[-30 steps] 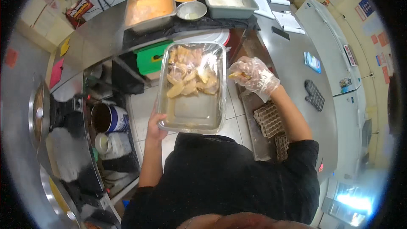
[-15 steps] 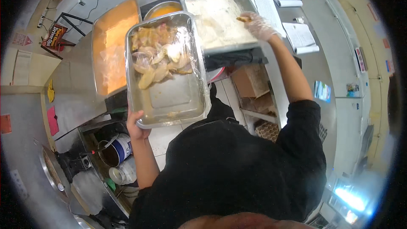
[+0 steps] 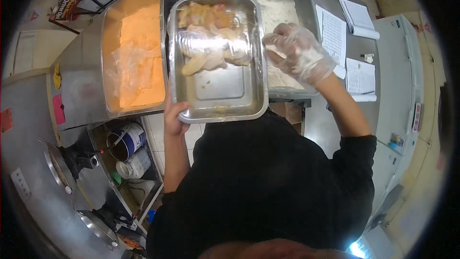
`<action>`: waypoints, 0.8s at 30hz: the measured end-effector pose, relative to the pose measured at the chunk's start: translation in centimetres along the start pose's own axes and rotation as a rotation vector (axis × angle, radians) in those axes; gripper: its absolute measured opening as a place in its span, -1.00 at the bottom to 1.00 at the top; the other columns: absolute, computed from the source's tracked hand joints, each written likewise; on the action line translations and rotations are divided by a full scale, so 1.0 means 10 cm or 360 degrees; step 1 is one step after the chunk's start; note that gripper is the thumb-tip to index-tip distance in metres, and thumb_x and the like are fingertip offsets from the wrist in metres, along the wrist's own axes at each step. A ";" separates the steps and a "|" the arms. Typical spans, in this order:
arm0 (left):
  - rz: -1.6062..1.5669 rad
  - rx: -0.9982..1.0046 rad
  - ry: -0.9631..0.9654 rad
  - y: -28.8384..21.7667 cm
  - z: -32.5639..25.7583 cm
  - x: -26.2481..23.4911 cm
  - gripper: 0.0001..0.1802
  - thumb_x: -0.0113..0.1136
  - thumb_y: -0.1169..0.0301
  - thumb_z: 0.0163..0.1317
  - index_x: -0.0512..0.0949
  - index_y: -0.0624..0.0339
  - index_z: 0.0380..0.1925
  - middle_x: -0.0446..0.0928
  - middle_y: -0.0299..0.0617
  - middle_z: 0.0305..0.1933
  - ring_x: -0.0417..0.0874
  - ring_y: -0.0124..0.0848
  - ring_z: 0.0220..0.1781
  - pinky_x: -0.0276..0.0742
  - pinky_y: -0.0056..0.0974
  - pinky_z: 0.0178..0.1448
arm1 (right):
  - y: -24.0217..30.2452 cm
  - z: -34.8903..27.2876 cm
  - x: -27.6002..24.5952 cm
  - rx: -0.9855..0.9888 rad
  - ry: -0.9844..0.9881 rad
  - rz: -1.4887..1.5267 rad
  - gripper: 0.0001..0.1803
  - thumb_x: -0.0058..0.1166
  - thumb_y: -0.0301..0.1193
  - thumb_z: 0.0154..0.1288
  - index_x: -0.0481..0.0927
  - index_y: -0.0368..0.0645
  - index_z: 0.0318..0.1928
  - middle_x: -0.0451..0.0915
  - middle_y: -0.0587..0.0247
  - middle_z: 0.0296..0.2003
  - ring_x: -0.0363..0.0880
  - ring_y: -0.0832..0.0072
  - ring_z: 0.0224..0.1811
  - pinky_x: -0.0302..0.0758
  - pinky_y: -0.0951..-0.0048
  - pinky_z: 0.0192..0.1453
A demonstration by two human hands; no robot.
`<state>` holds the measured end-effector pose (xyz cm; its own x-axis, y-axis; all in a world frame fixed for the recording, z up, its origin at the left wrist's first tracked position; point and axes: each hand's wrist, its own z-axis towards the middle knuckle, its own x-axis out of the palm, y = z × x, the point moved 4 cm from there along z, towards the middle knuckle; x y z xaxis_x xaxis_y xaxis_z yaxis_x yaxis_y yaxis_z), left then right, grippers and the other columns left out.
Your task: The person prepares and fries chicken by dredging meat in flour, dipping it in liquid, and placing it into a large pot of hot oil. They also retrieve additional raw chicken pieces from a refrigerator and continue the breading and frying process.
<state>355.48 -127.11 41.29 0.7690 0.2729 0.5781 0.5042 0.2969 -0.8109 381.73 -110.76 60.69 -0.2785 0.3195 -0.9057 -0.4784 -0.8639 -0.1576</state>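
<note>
My bare left hand (image 3: pixel 176 119) grips a metal tray (image 3: pixel 221 110) at its near left corner, thumb over the rim. Clear plastic film covers the tray's sides. Raw chicken pieces (image 3: pixel 211 59) lie in its far half; the near half shows bare metal with a little liquid. A loose plastic glove covers my right hand (image 3: pixel 302 55), whitened with flour. Its fingers are curled in, just right of the tray's edge and above the flour (image 3: pixel 278 14) in a grey tub (image 3: pixel 309 0). Whatever those fingers hold, if anything, is hidden.
Left of the tray stands a metal pan (image 3: pixel 163 43) of orange powder with a crumpled clear plastic bag (image 3: pixel 132 69) on it. Open notebooks (image 3: pixel 360 79) and a printed sheet (image 3: pixel 330 33) lie right of the tub. Buckets (image 3: pixel 127 141) sit on a low shelf at left.
The tray has moved up and right, now overlapping the flour tub's left part and hiding the metal bowl. My right hand, earlier pinching a small brownish piece at the tub's right edge, is now beside the tray.
</note>
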 end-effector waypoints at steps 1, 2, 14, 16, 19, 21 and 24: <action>-0.0018 -0.0004 0.0069 -0.08 -0.13 0.01 -0.02 0.00 0.61 0.04 -0.05 0.25 0.55 0.33 0.10 0.39 0.46 -0.12 0.35 0.40 -0.10 0.39 | 0.23 -0.07 0.03 -0.0111 -0.0052 -0.0202 -0.74 0.19 -0.30 0.27 0.65 -0.03 -0.04 0.57 0.16 -0.32 0.55 0.20 -0.22 0.55 0.22 -0.07; -0.0035 -0.0006 0.0135 -0.15 -0.26 0.01 -0.01 0.00 0.61 0.03 -0.06 0.24 0.56 0.30 0.09 0.43 0.42 -0.12 0.40 0.36 -0.12 0.42 | 0.41 -0.11 0.08 -0.0115 0.0058 -0.0233 -0.73 0.15 -0.30 0.28 0.63 -0.05 -0.02 0.57 0.14 -0.27 0.56 0.19 -0.16 0.56 0.21 -0.03; 0.0027 0.0050 0.0065 -0.38 1.09 0.34 0.02 -0.03 0.64 0.02 -0.10 0.23 0.57 0.17 0.08 0.53 0.29 -0.13 0.51 0.26 -0.18 0.49 | -0.60 1.30 0.75 -0.0386 0.0090 0.0370 -0.28 0.05 0.00 0.40 0.28 -0.02 0.45 0.41 -0.03 0.34 0.32 0.08 0.44 0.29 0.15 0.48; 0.0053 -0.0003 0.0058 -0.35 1.12 0.31 0.01 -0.03 0.65 0.03 -0.10 0.24 0.57 0.19 0.08 0.51 0.32 -0.14 0.49 0.28 -0.19 0.48 | -0.64 1.27 1.24 -0.0408 0.0093 0.0115 -0.29 0.05 0.02 0.39 0.29 0.02 0.45 0.43 -0.05 0.32 0.38 0.11 0.39 0.34 0.15 0.45; -0.0006 -0.0004 0.0060 -0.35 1.59 0.36 -0.01 -0.04 0.65 0.05 -0.09 0.23 0.57 0.24 0.07 0.48 0.38 -0.15 0.44 0.34 -0.20 0.44 | -0.91 1.75 1.33 -0.0422 0.0295 -0.0062 -0.31 0.00 -0.05 0.38 0.27 0.02 0.45 0.48 0.01 0.27 0.51 0.18 0.23 0.45 0.17 0.34; -0.0058 -0.0045 -0.0031 -0.30 1.62 0.29 -0.02 -0.05 0.66 0.06 -0.09 0.23 0.57 0.28 0.06 0.45 0.43 -0.16 0.40 0.38 -0.20 0.40 | -0.89 1.89 1.40 -0.0407 0.0548 -0.0010 -0.34 -0.04 -0.12 0.39 0.25 0.01 0.45 0.51 0.08 0.23 0.61 0.23 0.11 0.53 0.20 0.26; -0.0052 -0.0141 -0.0066 -0.25 1.61 0.38 -0.05 -0.04 0.63 0.07 -0.03 0.24 0.56 0.34 0.06 0.39 0.48 -0.15 0.34 0.44 -0.17 0.36 | -1.21 1.72 1.73 -0.0381 0.0475 -0.0020 -0.47 -0.02 -0.15 0.37 0.44 -0.16 0.25 0.58 -0.04 0.02 0.63 0.21 -0.01 0.59 0.34 0.10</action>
<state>350.76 -112.06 46.97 0.7355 0.3028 0.6061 0.5629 0.2247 -0.7954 368.40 -88.06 53.65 -0.0026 0.2336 -0.9723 -0.2623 -0.9384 -0.2248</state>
